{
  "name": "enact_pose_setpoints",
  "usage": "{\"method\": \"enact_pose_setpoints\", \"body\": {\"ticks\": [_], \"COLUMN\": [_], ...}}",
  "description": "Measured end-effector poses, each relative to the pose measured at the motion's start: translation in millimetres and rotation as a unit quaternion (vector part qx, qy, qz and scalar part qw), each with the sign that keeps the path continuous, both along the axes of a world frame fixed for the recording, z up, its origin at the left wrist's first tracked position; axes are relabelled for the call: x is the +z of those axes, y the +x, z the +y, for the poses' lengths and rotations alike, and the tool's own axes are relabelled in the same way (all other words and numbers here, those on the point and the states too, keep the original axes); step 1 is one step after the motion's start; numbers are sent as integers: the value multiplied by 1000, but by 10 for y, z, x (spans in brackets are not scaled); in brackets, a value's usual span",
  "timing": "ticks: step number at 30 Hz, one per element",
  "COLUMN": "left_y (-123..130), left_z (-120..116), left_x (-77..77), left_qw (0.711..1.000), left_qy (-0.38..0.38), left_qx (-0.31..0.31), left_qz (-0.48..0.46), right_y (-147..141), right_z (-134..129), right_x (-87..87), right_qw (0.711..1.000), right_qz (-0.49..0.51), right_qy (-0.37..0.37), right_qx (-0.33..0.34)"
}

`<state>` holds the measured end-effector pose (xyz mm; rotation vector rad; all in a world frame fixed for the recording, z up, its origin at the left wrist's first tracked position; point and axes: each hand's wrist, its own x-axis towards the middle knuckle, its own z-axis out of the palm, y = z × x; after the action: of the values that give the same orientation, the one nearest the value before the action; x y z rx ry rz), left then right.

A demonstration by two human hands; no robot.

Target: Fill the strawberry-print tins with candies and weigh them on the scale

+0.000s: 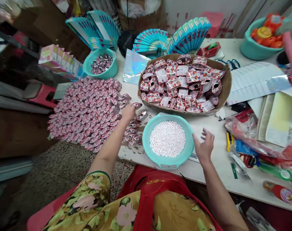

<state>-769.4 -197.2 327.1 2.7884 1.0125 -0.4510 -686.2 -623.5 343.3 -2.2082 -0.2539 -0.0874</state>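
My left hand is closed around the end of a small pink-and-white container, above the right edge of a wide mass of similar containers standing in rows. My right hand has its fingers apart, with nothing in it, beside the right rim of a turquoise basin. White tablets lie inside that basin. Behind it sits a cardboard box filled with strawberry-printed containers.
A smaller turquoise bowl holds dark pink pieces at the back left. Fanned blue cartons line the back. To the right are papers, a yellow cutter, plastic bags and a red can.
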Motion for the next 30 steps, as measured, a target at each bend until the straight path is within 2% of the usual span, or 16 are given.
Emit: {"method": "enact_pose_setpoints", "body": {"ticks": [2,4,6,8,10,12,15,17,18,21,23,25,28,30], "left_y": [108,143,90,-38,-197,-316,-285,-147,-77,-17,-143,-344,-594,-663], "left_z": [120,234,298,225,-50,-508,-1264,-1613,-1723,-1896,-1995,-2127,-2299,-2332], "left_x": [-189,-314,-366,-354,-304,-259,-298,-401,-462,-592,-597,-546,-448,-414], "left_qw": [999,998,998,1000,996,984,953,943,945,966,977,979,969,974], "left_qy": [3,-5,-6,10,6,-55,-181,-200,-194,-158,-141,-147,-177,-159], "left_qx": [-21,-25,-10,-2,-10,-52,-180,-238,-246,-205,-157,-126,-131,-122], "left_qz": [28,59,59,5,-87,-161,-162,-119,-92,-9,32,71,108,105], "right_y": [485,970,1351,1563,1605,1528,1353,1278,1264,1273,1228,1045,483,18], "right_z": [466,1072,1696,2203,2522,2672,2740,2744,2725,2473,2075,1523,665,254], "right_x": [204,255,127,-123,-377,-534,-537,-442,-383,-201,-84,13,46,-41], "right_qw": [998,994,982,963,955,959,960,953,950,953,970,980,990,990], "right_qz": [-33,6,68,148,184,183,160,150,146,118,60,2,42,94], "right_qy": [18,-3,-100,-164,-190,-185,-186,-211,-221,-207,-126,-15,67,84], "right_qx": [45,109,147,153,134,116,132,156,165,185,199,198,120,62]}}
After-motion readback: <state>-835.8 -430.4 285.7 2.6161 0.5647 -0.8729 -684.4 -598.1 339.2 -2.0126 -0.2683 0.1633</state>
